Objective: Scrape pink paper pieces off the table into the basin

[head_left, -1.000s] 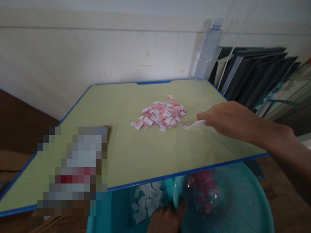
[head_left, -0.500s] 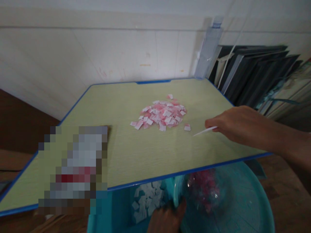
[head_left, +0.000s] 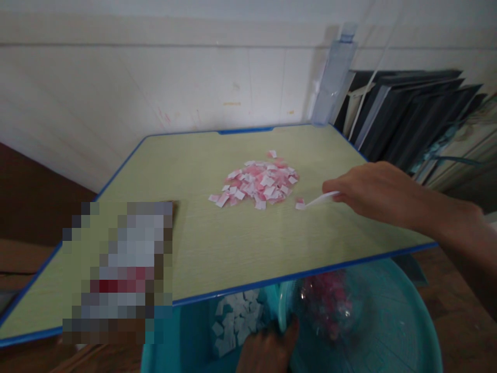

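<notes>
My right hand (head_left: 361,191) pinches a thin white strip (head_left: 322,198) over the right side of a folding table (head_left: 217,248). The strip's tip meets or nearly meets a small white-and-pink piece (head_left: 300,205) lying apart from the rest. To its left is a loose pile of small pink and white pieces (head_left: 260,184). Below the front edge, my left hand (head_left: 266,349) is curled beside the rim of a round teal basin (head_left: 429,336); what its fingers grip, if anything, is hidden. In that basin sits a clear, shiny plastic bag or container with pink contents (head_left: 330,303).
A teal bin (head_left: 163,336) holding white paper bits (head_left: 236,318) stands under the table edge. A pixelated object (head_left: 132,248) lies at the table's left. A clear bottle (head_left: 334,77) and dark folders or boards (head_left: 411,119) stand behind, against the wall.
My right hand has moved slightly left and away from me, bringing the strip's tip to the lone piece. My left hand has hardly moved.
</notes>
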Demonstrator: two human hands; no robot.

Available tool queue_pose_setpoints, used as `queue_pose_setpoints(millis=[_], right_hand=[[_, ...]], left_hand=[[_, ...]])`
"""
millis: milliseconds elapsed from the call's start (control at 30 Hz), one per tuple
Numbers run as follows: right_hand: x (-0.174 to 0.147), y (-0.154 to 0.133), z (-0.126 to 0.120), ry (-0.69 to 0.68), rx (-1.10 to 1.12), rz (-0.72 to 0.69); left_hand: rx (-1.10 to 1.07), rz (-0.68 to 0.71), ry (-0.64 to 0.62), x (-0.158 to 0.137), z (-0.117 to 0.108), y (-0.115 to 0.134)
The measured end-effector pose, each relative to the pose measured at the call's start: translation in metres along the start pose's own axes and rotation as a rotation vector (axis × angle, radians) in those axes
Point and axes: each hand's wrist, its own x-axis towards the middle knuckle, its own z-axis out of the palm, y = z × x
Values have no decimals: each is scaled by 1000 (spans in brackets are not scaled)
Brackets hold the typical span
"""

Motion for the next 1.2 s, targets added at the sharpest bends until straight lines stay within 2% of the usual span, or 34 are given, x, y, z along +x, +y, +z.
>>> queue_pose_setpoints(millis=[133, 300, 567, 800, 1067, 1200], right_hand=[[-5, 1, -5, 13, 27, 2], [-5, 0, -5, 23, 8, 5], [-16, 3, 4, 24, 104, -105], [-25, -13, -5, 75, 235, -251], [-27, -31, -8, 11, 288, -269], [-18, -51, -13, 92, 256, -339]], left_hand=[[7, -1, 19, 2, 5, -2], [7, 43, 102, 3, 17, -8], [14, 4, 33, 1, 7, -4], [10, -11, -23, -1, 1, -1], [-7, -7, -11, 0, 4, -2], [-29, -21, -14, 0, 3, -1]])
